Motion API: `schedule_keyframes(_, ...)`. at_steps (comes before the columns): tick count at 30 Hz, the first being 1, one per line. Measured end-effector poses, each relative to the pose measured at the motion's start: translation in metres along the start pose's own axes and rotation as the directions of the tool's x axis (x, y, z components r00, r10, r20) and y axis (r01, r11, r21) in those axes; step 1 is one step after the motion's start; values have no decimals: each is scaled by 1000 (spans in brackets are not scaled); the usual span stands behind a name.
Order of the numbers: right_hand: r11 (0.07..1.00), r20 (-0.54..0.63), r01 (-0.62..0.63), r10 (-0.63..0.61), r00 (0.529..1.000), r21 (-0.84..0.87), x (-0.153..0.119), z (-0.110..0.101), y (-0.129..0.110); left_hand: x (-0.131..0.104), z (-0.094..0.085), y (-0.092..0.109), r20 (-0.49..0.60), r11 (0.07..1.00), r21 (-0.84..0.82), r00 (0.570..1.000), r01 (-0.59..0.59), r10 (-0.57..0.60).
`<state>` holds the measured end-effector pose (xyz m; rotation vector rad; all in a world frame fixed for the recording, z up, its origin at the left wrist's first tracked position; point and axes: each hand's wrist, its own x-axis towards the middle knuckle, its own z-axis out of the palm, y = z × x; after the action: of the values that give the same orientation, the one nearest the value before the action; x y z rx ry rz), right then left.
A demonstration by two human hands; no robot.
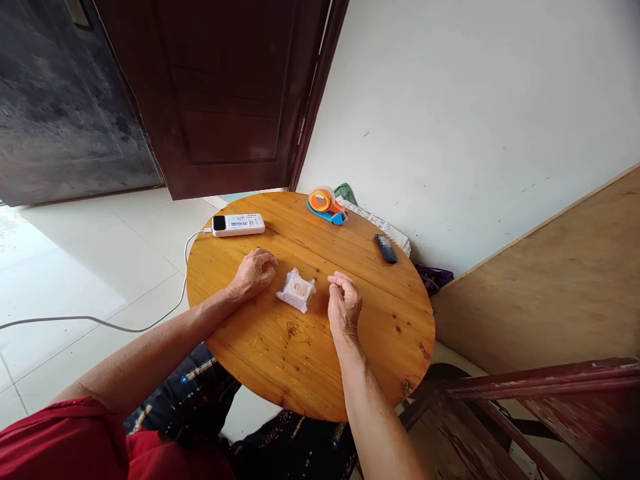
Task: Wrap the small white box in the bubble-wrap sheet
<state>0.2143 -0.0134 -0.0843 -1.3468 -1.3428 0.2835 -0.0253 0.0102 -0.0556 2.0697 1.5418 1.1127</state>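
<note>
A small packet in pinkish bubble wrap (297, 290) lies on the round wooden table (300, 373), between my two hands and touching neither. My left hand (255, 271) rests on the table to the left of the packet, its fingers curled in and nothing visible in them. To the right of the packet is my right hand (345, 300), with its fingers bent and closed together. Whether anything small is inside the right fingers is hidden.
A white power bank (239, 225) with a grey cable (187, 267) sits at the table's back left. An orange and blue tape dispenser (327, 205) stands at the back edge. A dark, partly blurred object (385, 249) lies at the right, near the wall (450, 120).
</note>
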Motion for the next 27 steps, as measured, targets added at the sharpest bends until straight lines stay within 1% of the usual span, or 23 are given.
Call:
schedule_keyframes(5,1000,-1,12,-12,1000,-17,-1,-1,-3,-1,-3,2,-6,1000,-7,1000,20,-20)
schedule_keyframes(14,1000,2,14,-14,1000,-24,3,-2,0,5,5,3,-17,997,28,997,78,-77)
schedule_keyframes(21,999,-8,1,-2,1000,-38,6,-1,5,8,6,5,10,994,62,996,90,-91)
schedule_keyframes(27,997,-14,2,-3,1000,-77,10,-2,6,9,9,6,30,988,88,991,126,-129)
